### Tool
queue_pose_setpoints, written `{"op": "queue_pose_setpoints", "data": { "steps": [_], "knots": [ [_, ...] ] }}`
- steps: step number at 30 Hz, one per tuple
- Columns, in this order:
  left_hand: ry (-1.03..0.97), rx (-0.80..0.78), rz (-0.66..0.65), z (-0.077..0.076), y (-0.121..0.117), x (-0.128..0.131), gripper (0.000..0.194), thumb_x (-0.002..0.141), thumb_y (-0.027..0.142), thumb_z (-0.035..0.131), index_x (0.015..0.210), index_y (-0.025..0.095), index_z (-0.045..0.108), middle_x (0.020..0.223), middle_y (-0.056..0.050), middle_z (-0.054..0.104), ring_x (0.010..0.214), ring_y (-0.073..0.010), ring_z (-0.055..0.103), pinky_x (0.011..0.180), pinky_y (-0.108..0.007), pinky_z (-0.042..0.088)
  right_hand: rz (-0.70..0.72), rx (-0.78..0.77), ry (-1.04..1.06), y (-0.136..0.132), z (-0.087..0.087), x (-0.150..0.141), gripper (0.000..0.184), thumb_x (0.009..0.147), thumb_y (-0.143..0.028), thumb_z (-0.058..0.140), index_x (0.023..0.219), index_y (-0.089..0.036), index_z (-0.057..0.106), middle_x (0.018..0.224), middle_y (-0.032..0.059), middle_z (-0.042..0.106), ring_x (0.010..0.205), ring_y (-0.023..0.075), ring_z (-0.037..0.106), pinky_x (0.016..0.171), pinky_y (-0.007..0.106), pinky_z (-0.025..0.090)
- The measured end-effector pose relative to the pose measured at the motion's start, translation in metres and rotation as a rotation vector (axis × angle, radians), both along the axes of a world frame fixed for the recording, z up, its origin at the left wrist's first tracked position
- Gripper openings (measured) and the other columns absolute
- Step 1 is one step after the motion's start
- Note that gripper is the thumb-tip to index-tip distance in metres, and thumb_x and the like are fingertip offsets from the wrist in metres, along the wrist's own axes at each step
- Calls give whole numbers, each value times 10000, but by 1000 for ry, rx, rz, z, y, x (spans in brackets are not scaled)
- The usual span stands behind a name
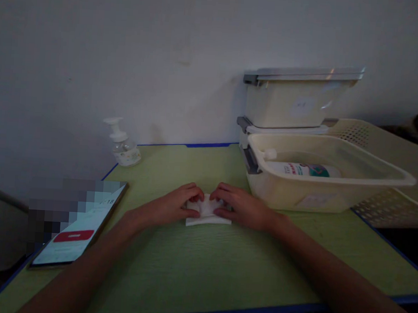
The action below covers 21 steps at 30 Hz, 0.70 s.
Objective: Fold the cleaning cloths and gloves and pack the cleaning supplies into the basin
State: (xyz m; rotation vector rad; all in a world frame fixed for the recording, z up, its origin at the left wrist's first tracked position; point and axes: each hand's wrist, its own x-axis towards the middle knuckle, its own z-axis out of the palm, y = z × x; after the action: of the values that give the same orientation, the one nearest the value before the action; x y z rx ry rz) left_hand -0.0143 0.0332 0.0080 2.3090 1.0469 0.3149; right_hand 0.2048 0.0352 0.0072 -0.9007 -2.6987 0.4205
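A small white folded cloth or tissue (pixel 208 219) lies on the green table in front of me; whether it is fabric or paper cannot be made out. From its left side, my left hand (pixel 182 204) grips it with curled fingers on top and the thumb along the near edge. My right hand (pixel 240 206) mirrors this on the right side, fingers bent over it and thumb at the near edge. The fingertips of both hands are close together, and they partly cover the white piece.
A cream plastic bin (pixel 320 194) with a white bottle (pixel 300 169) lying inside stands at right. Behind it are a lidded box (pixel 286 102) and a perforated basket (pixel 390 148). A clear pump bottle (pixel 127 152) stands back left. At left a tablet (pixel 72 249) lies on the green table (pixel 187 278).
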Motion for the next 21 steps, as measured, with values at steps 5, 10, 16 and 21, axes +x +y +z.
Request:
{"op": "queue_pose_setpoints", "data": {
  "steps": [5, 10, 16, 21],
  "knots": [
    [30, 15, -9, 5, 0, 2, 203, 735, 155, 536, 936, 184, 545, 923, -14, 482, 856, -165, 501, 763, -293, 403, 35, 34, -52, -2, 4, 2, 129, 849, -192, 514, 954, -144, 572, 919, 60, 537, 789, 160, 541, 711, 283, 422],
    [29, -1, 4, 5, -1, 2, 232, 726, 151, 542, 956, 175, 548, 943, -25, 471, 890, -171, 498, 795, -310, 410, 52, 83, -99, -8, 10, 3, 332, 811, -417, 560, 998, -143, 569, 957, 80, 547, 822, 193, 544, 720, 315, 432],
    [-10, 8, 25, 5, -3, 0, 230, 733, 203, 561, 964, 205, 563, 1007, -33, 437, 945, -180, 475, 824, -320, 418, 78, 248, -220, -14, 13, 0, 248, 796, -294, 569, 998, -151, 571, 965, 89, 574, 836, 216, 544, 749, 354, 423],
    [-7, -17, 40, 7, -4, 1, 239, 721, 174, 546, 957, 200, 574, 970, -22, 472, 903, -175, 509, 808, -315, 419, 134, 338, -250, -14, 14, 0, 216, 798, -242, 538, 992, -155, 576, 961, 95, 595, 861, 227, 537, 767, 372, 410]
  ]
}}
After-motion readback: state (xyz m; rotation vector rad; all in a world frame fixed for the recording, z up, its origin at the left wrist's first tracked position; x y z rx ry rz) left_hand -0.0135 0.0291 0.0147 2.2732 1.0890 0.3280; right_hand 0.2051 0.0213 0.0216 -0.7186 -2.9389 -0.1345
